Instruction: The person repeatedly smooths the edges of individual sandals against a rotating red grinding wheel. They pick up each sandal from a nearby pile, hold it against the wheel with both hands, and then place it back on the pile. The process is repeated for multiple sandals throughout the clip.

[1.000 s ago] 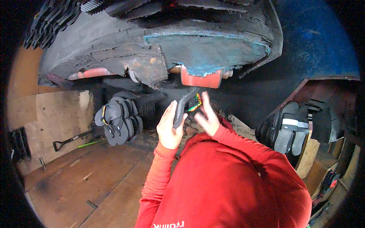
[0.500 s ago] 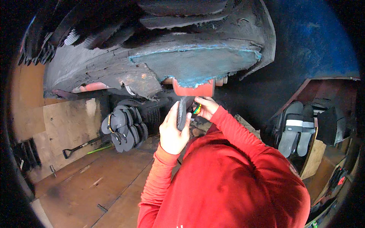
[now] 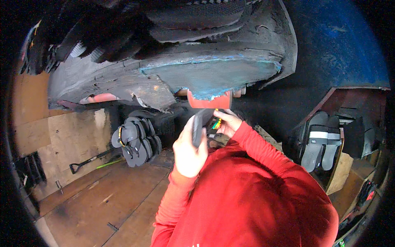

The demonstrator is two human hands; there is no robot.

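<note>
A dark grey flip-flop (image 3: 201,122) with a yellow, green and red strap is held up between my hands. My left hand (image 3: 189,153) is closed round its sole, with the thumb on one side and the fingers on the other. At the other side, my right hand (image 3: 230,123) pinches the flip-flop by the colourful strap; part of those fingers is hidden. The flip-flop's upper end is right below a red roller or belt (image 3: 209,101). From this angle I cannot tell whether the two touch.
A worn grey bench top (image 3: 218,71) with a frayed blue edge overhangs the red roller. Dark soles (image 3: 197,18) are piled on it. Grey flip-flops (image 3: 138,140) hang in a bunch at left. White-banded slides (image 3: 319,140) are at right, beside a blue panel (image 3: 345,45).
The flip-flop has tilted, its upper end leaning right and showing more of its flat face. Both hands have come slightly lower, away from the red roller.
</note>
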